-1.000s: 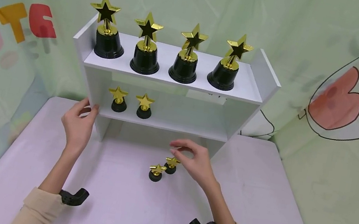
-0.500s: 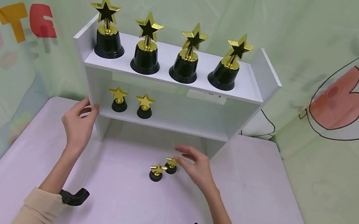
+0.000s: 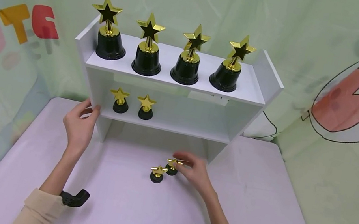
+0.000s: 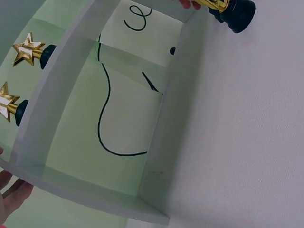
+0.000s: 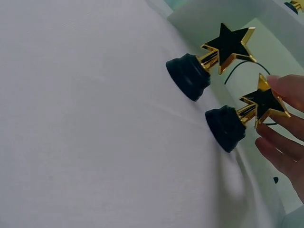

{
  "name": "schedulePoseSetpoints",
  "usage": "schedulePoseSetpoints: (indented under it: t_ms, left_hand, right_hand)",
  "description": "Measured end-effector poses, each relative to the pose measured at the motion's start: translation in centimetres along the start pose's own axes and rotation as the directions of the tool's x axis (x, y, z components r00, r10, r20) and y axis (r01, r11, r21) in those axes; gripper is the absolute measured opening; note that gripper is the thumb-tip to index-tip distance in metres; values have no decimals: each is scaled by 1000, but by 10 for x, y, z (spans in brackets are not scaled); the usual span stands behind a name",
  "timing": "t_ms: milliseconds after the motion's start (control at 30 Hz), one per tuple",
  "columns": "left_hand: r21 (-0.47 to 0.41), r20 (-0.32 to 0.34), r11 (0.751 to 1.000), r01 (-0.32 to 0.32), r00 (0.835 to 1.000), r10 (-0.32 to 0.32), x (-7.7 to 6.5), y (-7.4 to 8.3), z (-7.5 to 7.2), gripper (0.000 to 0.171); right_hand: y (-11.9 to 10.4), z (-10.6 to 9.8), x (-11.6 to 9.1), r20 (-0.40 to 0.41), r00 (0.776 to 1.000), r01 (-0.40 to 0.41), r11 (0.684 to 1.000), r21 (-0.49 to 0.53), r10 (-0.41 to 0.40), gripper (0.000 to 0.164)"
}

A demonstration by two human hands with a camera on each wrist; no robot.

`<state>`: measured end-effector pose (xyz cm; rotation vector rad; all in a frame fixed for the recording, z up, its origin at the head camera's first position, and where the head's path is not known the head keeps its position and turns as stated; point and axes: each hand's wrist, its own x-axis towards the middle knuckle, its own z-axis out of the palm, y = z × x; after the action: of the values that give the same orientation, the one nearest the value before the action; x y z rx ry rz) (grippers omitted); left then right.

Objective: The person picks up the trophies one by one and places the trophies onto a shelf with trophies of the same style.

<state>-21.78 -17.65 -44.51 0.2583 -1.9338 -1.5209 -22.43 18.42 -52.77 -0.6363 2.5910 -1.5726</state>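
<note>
My left hand (image 3: pixel 79 126) grips the left side panel of a white two-tier shelf (image 3: pixel 165 129), and some of its fingers show at the left wrist view's lower left. On the table, a small gold star trophy (image 5: pixel 225 128) with a black base stands under my right hand (image 3: pixel 195 175). Thumb and fingers of that hand close around its star, which they partly cover. A second small star trophy (image 3: pixel 156 177) stands just left and nearer, untouched. Two more small trophies, a left one (image 3: pixel 120 106) and a right one (image 3: pixel 145 113), stand on the middle tier.
Several large star trophies (image 3: pixel 146 62) stand in a row on the top tier. A pale cloth covers the table (image 3: pixel 132 216). Printed curtains (image 3: pixel 322 201) hang behind and at both sides. A dark line drawing shows behind the shelf.
My right hand has lowered from above the farther small trophy on the table, and its fingers have come around the star. The left hand keeps its place on the shelf.
</note>
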Motion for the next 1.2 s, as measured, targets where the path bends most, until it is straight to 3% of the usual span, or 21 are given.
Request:
schedulePoseSetpoints:
  t_ms: [233,733,1200]
  left_hand:
    - [5,0,1000,-2,1000,2,0,0,0,30]
    - [0,-9,1000,0,1000,0,-1,-1,0,31]
    - [13,0,1000,-25,1000,25,0,-2,0,30]
  right_hand:
    - [8,7,-5,8,1000,-2,999,-43,3,30]
    - [16,16,-7,-48,995,-92,996,3,92,22]
    - [14,17,-10,-96,992,-85,996,24,87,21]
